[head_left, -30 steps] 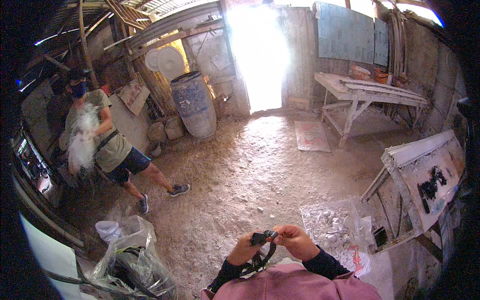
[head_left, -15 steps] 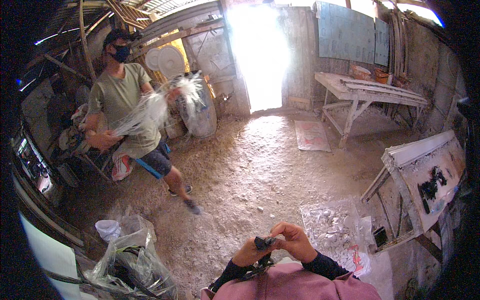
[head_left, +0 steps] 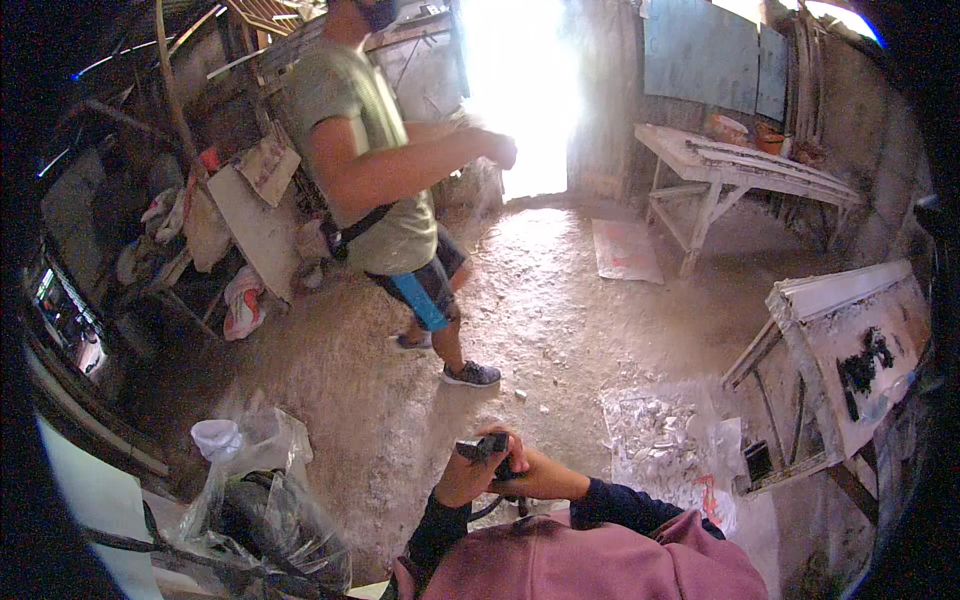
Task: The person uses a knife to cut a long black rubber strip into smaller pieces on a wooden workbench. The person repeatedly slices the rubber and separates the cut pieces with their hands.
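Close in front of my chest, at the bottom middle of the picture, my hands are together. My left hand point(head_left: 462, 483) is closed on a small dark, flat-sided object point(head_left: 482, 447) whose kind I cannot make out. My right hand point(head_left: 535, 474) presses against it from the right, fingers curled around the same dark piece. A thin black cord point(head_left: 488, 507) loops below my hands, near my pink top. The fingertips partly hide what they grip.
A co-worker point(head_left: 385, 190) walks on the rough floor ahead. Left stands a clear plastic bag point(head_left: 315, 520) with dark contents. To the right are a tilted white work stand point(head_left: 800, 350), a sheet with white fragments point(head_left: 655, 440), and a long white table point(head_left: 690, 175) farther back.
The co-worker has walked to the right and come nearer; the white strands are largely out of sight. My right hand has moved left and lower, closing in beside my left hand.
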Available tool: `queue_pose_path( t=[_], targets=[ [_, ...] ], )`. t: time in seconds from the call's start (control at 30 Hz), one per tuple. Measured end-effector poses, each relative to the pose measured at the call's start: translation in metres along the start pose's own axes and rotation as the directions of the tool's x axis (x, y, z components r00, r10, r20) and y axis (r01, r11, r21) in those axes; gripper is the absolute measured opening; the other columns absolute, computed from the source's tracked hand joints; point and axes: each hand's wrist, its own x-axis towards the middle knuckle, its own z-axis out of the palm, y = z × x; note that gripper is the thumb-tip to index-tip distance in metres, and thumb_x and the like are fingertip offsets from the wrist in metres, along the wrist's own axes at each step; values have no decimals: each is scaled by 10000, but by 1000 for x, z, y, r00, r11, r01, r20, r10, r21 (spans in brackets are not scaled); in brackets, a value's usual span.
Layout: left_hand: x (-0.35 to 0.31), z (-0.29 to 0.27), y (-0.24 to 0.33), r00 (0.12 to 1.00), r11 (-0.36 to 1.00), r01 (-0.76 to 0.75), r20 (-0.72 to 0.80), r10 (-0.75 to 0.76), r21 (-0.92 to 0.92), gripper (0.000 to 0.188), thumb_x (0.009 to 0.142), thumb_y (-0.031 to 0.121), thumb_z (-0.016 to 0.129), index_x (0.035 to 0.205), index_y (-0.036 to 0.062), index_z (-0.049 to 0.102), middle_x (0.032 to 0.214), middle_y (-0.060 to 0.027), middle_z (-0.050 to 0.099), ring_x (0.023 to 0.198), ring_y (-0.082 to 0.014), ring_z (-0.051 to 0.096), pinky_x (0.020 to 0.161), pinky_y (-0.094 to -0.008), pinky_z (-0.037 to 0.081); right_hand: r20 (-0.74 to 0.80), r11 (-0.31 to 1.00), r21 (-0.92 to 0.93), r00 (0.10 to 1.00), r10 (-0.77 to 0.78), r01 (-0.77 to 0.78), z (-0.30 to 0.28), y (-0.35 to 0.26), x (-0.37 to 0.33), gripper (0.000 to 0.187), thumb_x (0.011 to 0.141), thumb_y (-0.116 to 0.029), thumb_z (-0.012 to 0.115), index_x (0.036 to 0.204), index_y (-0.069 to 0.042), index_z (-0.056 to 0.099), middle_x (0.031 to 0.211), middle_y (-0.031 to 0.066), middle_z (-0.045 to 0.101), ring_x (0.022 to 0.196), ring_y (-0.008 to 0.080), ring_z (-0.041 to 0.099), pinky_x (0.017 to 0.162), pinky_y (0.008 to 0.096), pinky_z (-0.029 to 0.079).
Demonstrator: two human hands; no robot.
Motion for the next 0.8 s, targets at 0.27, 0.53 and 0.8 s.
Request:
queue_pose_path(
  t=[0.27,0.53,0.8],
  targets=[
    [-11,-8,24,915,871,-306,-373,156,-385,392,842,445,482,663,113,372,520,36,263,438,-75,255,443,-238,248,275,978,172,959,71,-122,0,-4,1,189,805,-130,599,952,-34,532,809,-19,556,681,78,532,632,235,452],
    [-12,-31,25,828,733,-424,-555,75,-532,332,904,387,392,682,142,374,493,57,243,400,-53,218,421,-225,235,366,911,238,900,237,-337,-3,-6,-11,301,828,-218,583,1051,-47,474,719,-6,530,637,81,540,571,230,432],
    [-13,-53,14,832,538,-511,-544,112,-671,292,901,360,423,708,140,413,510,61,263,417,-50,229,433,-214,243,457,653,632,881,122,-418,-3,4,-14,342,871,-325,502,1112,-87,453,705,-28,450,541,73,452,509,213,391]
  ],
)
